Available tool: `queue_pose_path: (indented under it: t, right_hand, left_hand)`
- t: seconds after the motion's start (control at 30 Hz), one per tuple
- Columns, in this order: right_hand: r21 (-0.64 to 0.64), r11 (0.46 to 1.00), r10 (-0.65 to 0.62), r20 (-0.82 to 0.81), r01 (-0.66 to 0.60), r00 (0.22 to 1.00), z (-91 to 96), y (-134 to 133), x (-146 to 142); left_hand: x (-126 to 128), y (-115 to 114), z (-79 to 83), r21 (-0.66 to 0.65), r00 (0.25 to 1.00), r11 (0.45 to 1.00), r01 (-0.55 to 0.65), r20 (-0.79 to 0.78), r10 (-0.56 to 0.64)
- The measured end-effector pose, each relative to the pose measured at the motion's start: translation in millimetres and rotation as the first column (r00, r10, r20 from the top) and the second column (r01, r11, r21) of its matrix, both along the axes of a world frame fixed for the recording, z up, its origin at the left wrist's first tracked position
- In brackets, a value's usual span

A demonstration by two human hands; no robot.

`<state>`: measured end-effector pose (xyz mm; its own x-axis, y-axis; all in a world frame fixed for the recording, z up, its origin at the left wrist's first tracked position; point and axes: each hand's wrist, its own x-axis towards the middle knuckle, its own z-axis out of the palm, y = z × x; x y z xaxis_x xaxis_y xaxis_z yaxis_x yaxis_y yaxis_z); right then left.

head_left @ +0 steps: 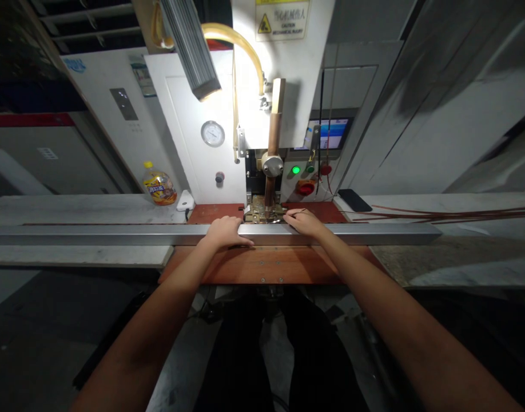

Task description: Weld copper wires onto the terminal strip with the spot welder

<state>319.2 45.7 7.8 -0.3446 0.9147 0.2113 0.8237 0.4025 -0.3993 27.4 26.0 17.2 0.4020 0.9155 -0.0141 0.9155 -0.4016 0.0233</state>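
Note:
A long grey metal bar lies across the bench in front of a machine's upright copper electrode. My left hand is wrapped over the bar left of the electrode, thumb on the near side and fingers on the far side. Just right of the electrode tip, my right hand is closed in a pinch behind the bar. What its fingertips hold is too small to make out. Between the hands sits a small brass-coloured fixture, under the electrode and partly hidden by the bar.
A red-brown board lies under the bar. At the left stand a bottle and a white device. To the right are a black phone, thin brown rods and a red rotary switch. A lamp hangs above.

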Motion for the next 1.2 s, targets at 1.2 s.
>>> queue_pose_path:
  t: [1.2]
  right_hand:
    - [-0.001, 0.999, -0.034, -0.002, 0.034, 0.999, 1.1, -2.6, -1.3]
  left_hand:
    - [-37.2, 5.1, -12.3, 0.051, 1.0, 0.998, -0.02, 0.015, 0.02]
